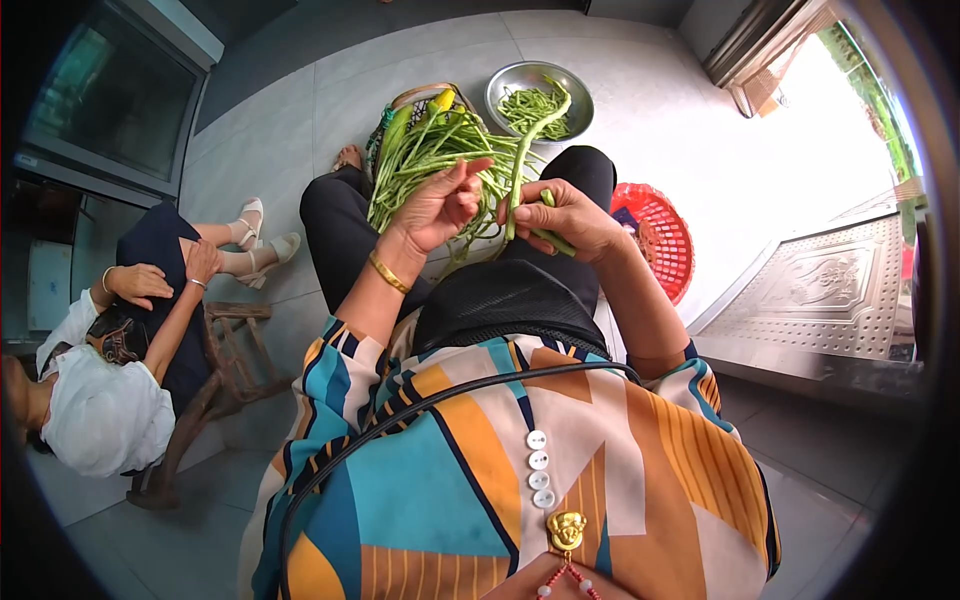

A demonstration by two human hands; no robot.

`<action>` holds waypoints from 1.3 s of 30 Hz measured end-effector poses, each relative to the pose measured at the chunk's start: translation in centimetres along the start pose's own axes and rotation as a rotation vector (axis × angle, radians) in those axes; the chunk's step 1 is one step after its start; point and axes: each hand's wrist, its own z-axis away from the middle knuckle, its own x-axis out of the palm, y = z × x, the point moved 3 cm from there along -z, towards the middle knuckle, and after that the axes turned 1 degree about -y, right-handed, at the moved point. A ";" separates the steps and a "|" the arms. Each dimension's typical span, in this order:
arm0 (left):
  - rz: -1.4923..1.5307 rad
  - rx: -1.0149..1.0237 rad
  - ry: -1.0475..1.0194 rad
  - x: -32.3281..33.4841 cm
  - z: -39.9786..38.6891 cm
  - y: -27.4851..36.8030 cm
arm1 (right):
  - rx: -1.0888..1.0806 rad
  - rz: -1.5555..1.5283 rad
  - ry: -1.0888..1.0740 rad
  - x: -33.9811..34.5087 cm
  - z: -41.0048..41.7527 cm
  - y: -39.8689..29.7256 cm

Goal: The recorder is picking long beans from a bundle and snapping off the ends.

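My right hand grips a long green bean that stands up from its fingers and bends over at the top, along with short bean pieces in the palm. To its left, my left hand is raised with its fingers apart, the index finger pointing towards the bean, and nothing in it. Beyond my left hand a heap of long green beans spills over a basket between my legs, with larger green and yellow vegetables at the back. Broken bean pieces lie in a metal bowl on the floor.
A red plastic basket stands on the floor at the right of my leg. Farther right is an embossed metal door panel. On the left another person sits on a wooden chair, hands on the lap. A glass door is at upper left.
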 end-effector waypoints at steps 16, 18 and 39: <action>-0.559 0.292 0.253 1.3 -1.3 1.1 | 0.033 0.199 0.228 -1.8 -1.5 2.7; -0.627 0.343 0.281 1.4 -1.3 1.0 | 0.020 0.232 0.261 -1.7 -1.7 2.9; -0.426 0.483 0.445 -1.0 -1.4 2.6 | 0.049 -0.565 0.975 -24.2 -7.2 2.3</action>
